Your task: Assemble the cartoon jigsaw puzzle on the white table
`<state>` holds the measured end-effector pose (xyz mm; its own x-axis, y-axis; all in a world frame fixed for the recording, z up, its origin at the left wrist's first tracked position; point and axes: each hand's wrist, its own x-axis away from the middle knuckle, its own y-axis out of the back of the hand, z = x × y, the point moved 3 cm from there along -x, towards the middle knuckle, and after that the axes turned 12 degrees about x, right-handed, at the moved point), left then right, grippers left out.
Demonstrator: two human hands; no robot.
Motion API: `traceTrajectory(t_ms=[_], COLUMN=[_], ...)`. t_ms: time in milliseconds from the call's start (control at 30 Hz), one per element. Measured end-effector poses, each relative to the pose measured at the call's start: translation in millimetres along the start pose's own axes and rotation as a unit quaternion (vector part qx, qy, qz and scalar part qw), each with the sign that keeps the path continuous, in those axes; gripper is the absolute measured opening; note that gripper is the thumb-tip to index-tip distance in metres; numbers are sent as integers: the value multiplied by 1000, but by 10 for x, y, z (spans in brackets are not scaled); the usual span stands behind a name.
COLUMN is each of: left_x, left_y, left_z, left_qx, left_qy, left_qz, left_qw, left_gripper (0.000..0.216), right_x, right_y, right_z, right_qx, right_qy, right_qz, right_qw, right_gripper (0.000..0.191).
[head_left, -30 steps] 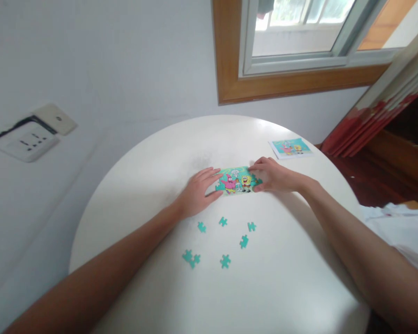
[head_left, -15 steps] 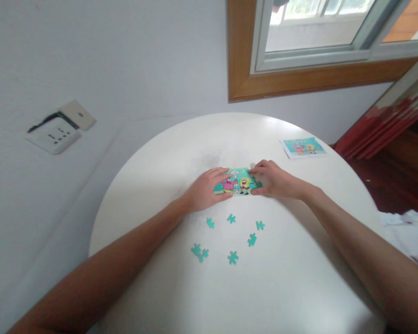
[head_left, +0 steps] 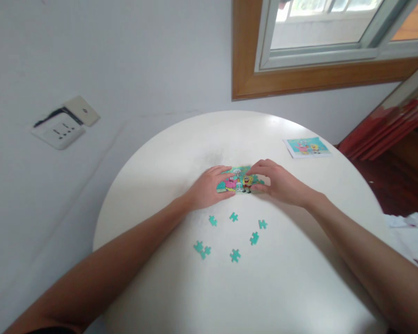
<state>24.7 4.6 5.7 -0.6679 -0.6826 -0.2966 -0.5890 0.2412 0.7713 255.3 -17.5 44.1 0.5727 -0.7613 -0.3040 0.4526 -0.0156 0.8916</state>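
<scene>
The left hand [head_left: 209, 189] and the right hand [head_left: 280, 183] are pressing from both sides on the joined puzzle strip [head_left: 238, 180], fingers lying flat on its ends, not closing around it. The strip is lying near the middle of the round white table [head_left: 299, 278]. Loose teal pieces [head_left: 234, 255] are lying scattered just in front, with bare surface around them. A picture card [head_left: 308, 146] is resting near the far right edge. The strip's ends are hiding under the fingers.
</scene>
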Motion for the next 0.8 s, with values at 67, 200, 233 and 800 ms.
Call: traceTrajectory(t_ms=[67,200,233,800], left_x=[0,0,0,-14], left_y=[-5,-8,-7,-5], left_z=[8,22,23,14], left_qx=[0,-7,-6,-12], left_qy=[-1,-1,0,0], left_qz=[0,3,5,-6], left_qw=[1000,1000,1000,1000], left_gripper=[53,53,53,49], right_x=[-9,1,11,96], right_y=[9,59,73,38], right_z=[131,276,295,687], right_qx=[-17,-39,-39,-35], right_qy=[22,38,38,87], right_qz=[11,30,40,182], right_qw=[1000,998,998,979], right_gripper=[23,20,20,22])
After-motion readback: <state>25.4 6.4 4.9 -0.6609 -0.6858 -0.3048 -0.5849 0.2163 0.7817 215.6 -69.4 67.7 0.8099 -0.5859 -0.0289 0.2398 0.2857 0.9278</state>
